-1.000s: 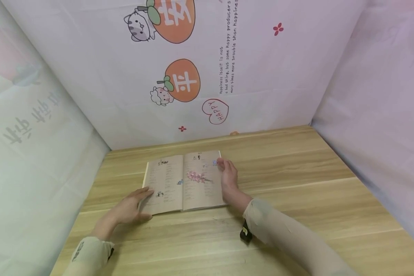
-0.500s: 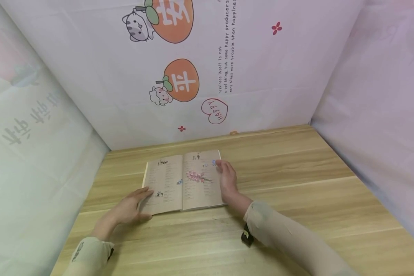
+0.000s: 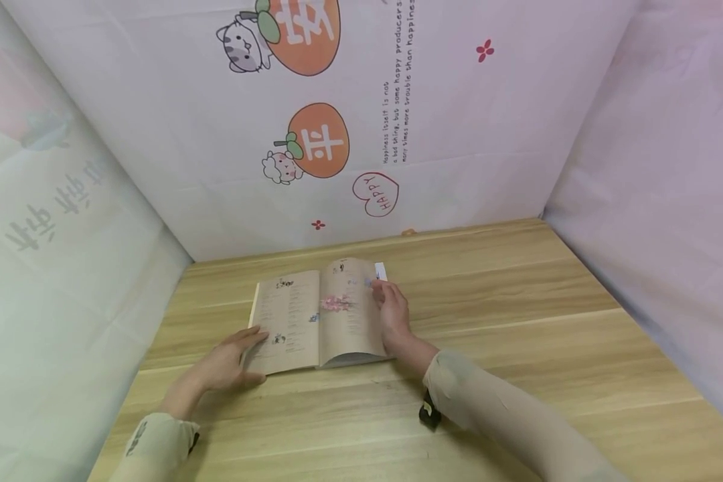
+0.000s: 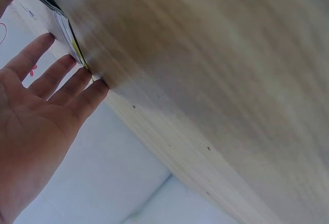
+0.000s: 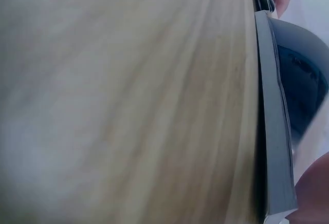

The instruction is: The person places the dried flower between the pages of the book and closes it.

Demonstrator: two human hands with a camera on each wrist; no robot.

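Note:
An open book (image 3: 289,321) with beige, illustrated pages lies on the wooden table. My left hand (image 3: 225,361) rests against its left edge near the lower corner, fingers extended. In the left wrist view, that hand (image 4: 41,111) has its fingers spread along the book's edge (image 4: 67,34). At the right edge, my right hand (image 3: 395,318) holds a page (image 3: 352,328) with pink flowers, which bows upward off the pages beneath. The right wrist view shows the curved page (image 5: 298,34) above the page block (image 5: 275,116); only part of the right hand (image 5: 316,196) shows there, and its fingertips are hidden.
The wood-grain table (image 3: 518,321) extends to the right of the book and in front of it. A white printed cloth (image 3: 458,134) hangs behind, with further cloth walls at left (image 3: 66,281) and right (image 3: 657,167). A small black item (image 3: 430,412) hangs at the right cuff.
The right-hand page has risen from lying flat to a bowed curve, exposing a white strip at its far right corner. My right hand has shifted slightly left; the left hand stays put.

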